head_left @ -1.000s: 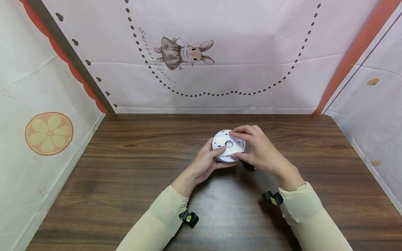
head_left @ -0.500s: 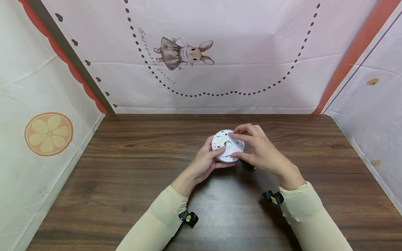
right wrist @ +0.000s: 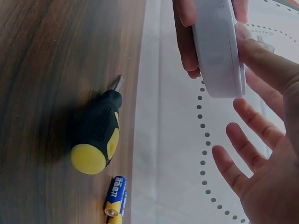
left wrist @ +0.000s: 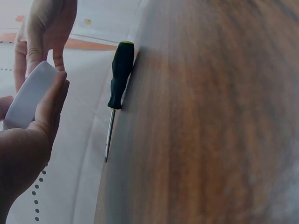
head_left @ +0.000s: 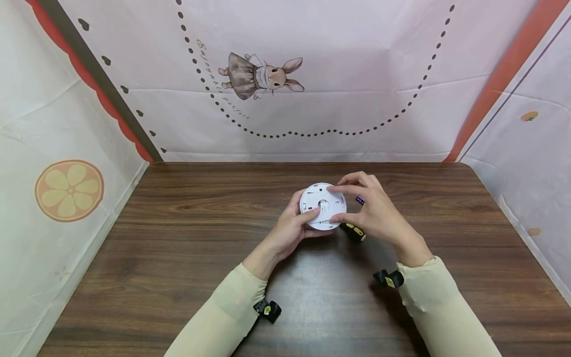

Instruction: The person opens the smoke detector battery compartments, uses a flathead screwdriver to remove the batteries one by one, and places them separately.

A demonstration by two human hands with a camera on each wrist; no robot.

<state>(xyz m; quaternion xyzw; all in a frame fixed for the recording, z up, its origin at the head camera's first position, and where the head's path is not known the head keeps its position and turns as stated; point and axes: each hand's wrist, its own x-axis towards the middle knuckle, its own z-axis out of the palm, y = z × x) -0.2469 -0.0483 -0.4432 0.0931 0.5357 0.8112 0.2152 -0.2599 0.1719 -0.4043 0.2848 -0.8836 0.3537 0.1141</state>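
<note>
My left hand [head_left: 290,226] holds a round white smoke detector [head_left: 332,204], thumb across its slotted back and the other fingers round its side. A central hole shows in that back. With thumb and forefinger, my right hand [head_left: 376,210] spans the back plate near its right side. In the right wrist view the detector [right wrist: 217,51] is edge-on, with a thin seam near the plate, while the lower fingers [right wrist: 245,144] spread away from it. The left wrist view shows the detector [left wrist: 32,95] raised off the table.
Below the hands a black and yellow screwdriver [right wrist: 96,133] lies on the brown wooden table [head_left: 200,238]. Near its handle are two blue and yellow batteries [right wrist: 116,196]. A printed white cloth [head_left: 348,64] stands behind and at both sides.
The right hand has shifted slightly right and up, its fingertips sliding along the plate. The detector has moved slightly left. A battery and the screwdriver's yellow handle parts now show beside the hand.
</note>
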